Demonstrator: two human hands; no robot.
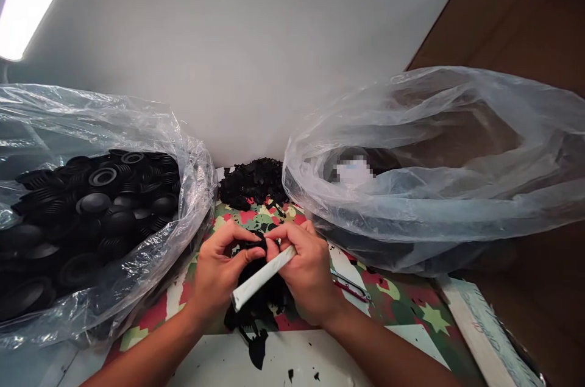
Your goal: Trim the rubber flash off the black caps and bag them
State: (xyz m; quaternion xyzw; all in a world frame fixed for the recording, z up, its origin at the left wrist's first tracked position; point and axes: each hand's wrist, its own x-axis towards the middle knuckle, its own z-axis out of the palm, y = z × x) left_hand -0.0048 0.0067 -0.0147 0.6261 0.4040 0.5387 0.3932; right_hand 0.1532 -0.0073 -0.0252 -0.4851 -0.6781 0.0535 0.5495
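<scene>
My left hand [226,259] pinches a small black rubber-like part [257,243] between thumb and fingers, in front of my chest. Close against it, my right hand [305,265] is wrapped round a white handle [262,279] that slants down to the left. The tool's working end is hidden by my fingers at the black part. Under both hands lies a heap of black scraps [269,292], some of it spilling onto a white surface [219,362].
On the left, a clear plastic bag [194,192] holds many ribbed black rubber parts [119,222]. Another clear bag [439,216] stands open on the right. Between them is a black scrap pile [256,180]. A red-edged metal tool [351,287] lies on the patterned cover [393,308].
</scene>
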